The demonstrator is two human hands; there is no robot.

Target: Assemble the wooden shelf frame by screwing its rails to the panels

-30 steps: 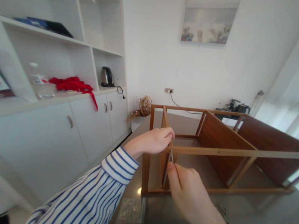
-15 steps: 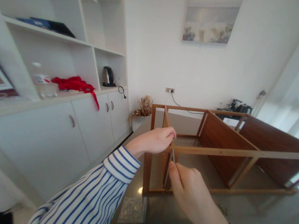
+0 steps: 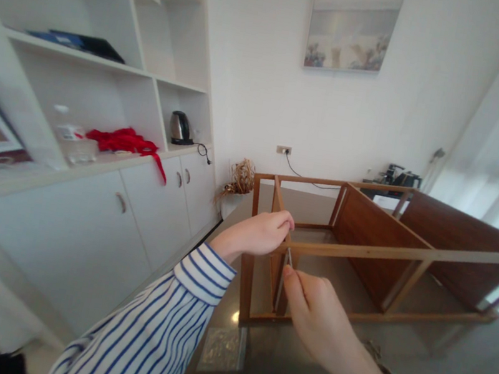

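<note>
A wooden furniture frame (image 3: 363,249) with brown panels lies on its side on a dark grey table (image 3: 438,369). My left hand (image 3: 258,234) is closed around the near corner of the frame's top rail. Just below it, my right hand (image 3: 312,311) pinches a thin metal tool (image 3: 288,258) that points up at the joint under the rail. Both sleeves are blue-and-white striped.
White cabinets and shelves run along the left, with a red cloth (image 3: 122,140), a kettle (image 3: 178,127) and folders (image 3: 80,44). A small clear bag (image 3: 222,348) lies on the table near me. A dried plant (image 3: 239,179) stands by the wall; curtains hang at right.
Both hands stay at the frame corner. My right hand has shifted very slightly on the tool; the view has barely moved.
</note>
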